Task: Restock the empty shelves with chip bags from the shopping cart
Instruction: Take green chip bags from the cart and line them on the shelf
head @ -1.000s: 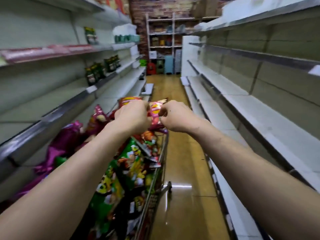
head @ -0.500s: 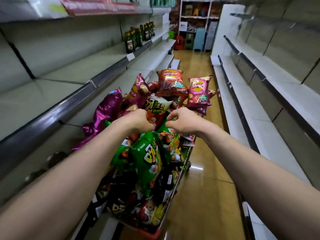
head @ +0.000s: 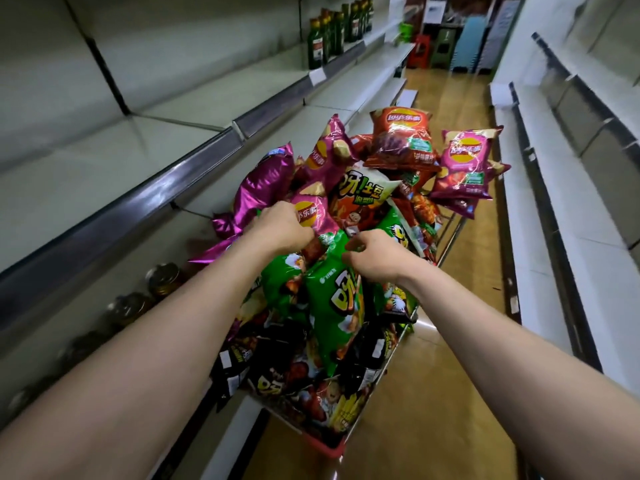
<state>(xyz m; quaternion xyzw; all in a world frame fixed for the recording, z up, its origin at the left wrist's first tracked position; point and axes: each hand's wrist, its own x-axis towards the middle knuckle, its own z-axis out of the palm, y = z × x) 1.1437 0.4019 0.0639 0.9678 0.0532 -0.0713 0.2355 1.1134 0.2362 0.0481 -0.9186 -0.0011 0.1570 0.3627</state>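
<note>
Step in hand: picking a bag out of the cart; restocking looks barely begun. The cart (head: 330, 450), lower centre, is heaped above its rim with chip bags and stands just beside the bare left shelf (head: 104, 168). A puffed, glossy green bag (head: 334, 306) lies on top at centre. The right hand (head: 374, 258) pinches its upper edge, fingers curled. The left hand (head: 284, 230) curls into the heap against a pink bag (head: 311, 213); whether it holds one, cannot tell. A red bag (head: 401, 136) props up at the far end. Next move, judged: lift the green bag clear without dragging its neighbours, then swing it left. Bottles (head: 325, 39) stand far up that shelving.
</note>
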